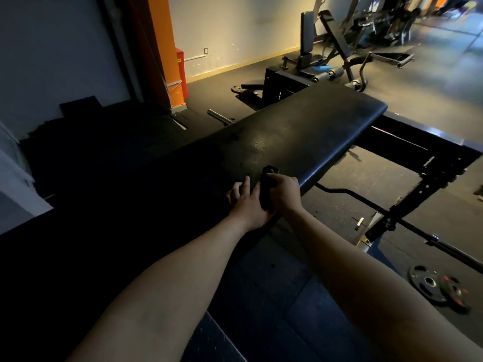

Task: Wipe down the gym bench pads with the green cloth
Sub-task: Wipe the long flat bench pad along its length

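Note:
A long black bench pad [300, 126] runs from the lower left to the upper right of the head view. A dark cloth [268, 188], too dim to show its colour, sits bunched near the pad's right edge. My right hand [285, 192] grips the cloth, fingers curled over it. Beside it, my left hand [247, 202] rests on the pad with its fingers spread, its thumb side against the cloth. Both forearms reach in from the bottom of the frame.
A black steel frame and a barbell [428, 239] stand to the right of the pad. Weight plates [436, 286] lie on the floor at lower right. More benches and machines [337, 45] fill the back. An orange pillar [159, 48] rises at the back left.

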